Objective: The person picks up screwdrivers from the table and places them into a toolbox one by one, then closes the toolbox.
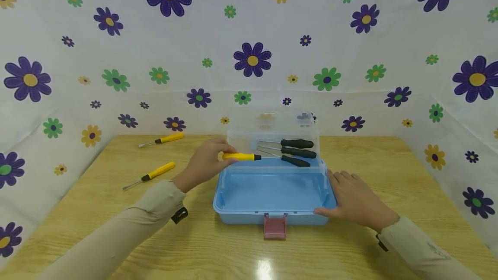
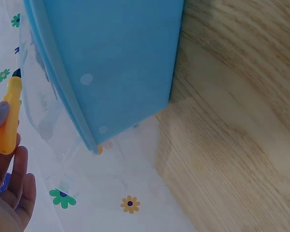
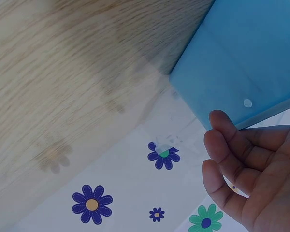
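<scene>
The left hand pinches a yellow driver by its handle, thumb against fingertips, collar pointing right; its shaft is hard to make out. The driver is up by the left side of the box's clear top, with three black drivers lying to its right. The right hand rests on the box at its right end, thumb at the front corner, fingers loosely bent — more a steadying touch than a firm hold, by the look of it. That is probably the weak point: a bump to the clear top, which leans back, could tip or slide the box if that touch is too light. The round handle could also turn in so narrow a pinch, swinging the tip into the clear wall or the black drivers and setting them rolling. Let go too high, it might bounce into the blue base. The near driver lies just beside the left sleeve, so a careless sweep back could knock it; the far driver is safer.
</scene>
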Motion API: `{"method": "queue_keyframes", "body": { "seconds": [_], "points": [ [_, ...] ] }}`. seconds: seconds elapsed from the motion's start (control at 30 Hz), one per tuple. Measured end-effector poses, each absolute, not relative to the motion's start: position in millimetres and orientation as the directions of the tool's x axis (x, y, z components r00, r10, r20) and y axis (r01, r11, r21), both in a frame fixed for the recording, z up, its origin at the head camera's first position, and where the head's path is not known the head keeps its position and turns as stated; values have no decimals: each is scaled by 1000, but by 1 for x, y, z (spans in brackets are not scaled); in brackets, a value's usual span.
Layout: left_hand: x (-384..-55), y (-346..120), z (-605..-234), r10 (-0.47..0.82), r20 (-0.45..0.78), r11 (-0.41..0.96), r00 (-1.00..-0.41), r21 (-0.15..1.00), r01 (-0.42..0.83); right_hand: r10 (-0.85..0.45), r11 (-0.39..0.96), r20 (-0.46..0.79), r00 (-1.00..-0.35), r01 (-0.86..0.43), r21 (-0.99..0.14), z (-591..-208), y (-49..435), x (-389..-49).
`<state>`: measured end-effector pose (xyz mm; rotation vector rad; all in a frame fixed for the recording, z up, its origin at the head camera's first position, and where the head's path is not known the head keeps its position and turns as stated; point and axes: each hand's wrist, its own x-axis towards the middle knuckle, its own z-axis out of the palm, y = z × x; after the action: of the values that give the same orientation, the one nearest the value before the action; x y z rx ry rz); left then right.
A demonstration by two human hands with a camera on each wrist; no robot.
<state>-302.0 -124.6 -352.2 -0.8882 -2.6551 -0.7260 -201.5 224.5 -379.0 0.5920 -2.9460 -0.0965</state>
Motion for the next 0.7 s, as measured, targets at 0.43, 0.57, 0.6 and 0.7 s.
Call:
{"method": "queue_keyframes", "body": {
  "seconds": [0.43, 0.57, 0.6, 0.7],
  "points": [
    [-306, -115, -351, 548, 315, 682, -775, 369, 632, -385, 922, 118, -915, -377, 85, -381, 226, -202],
    [-308, -112, -351, 557, 296, 691, -776, 353, 631, -387, 922, 117, -915, -379, 87, -381, 226, -202],
    [-308, -112, -351, 560, 293, 692, -775, 349, 632, -386, 922, 116, -915, -378, 86, -380, 226, -201],
    [-310, -110, -350, 573, 284, 690, -769, 338, 639, -387, 922, 117, -915, -379, 83, -381, 226, -201]
  ]
}}
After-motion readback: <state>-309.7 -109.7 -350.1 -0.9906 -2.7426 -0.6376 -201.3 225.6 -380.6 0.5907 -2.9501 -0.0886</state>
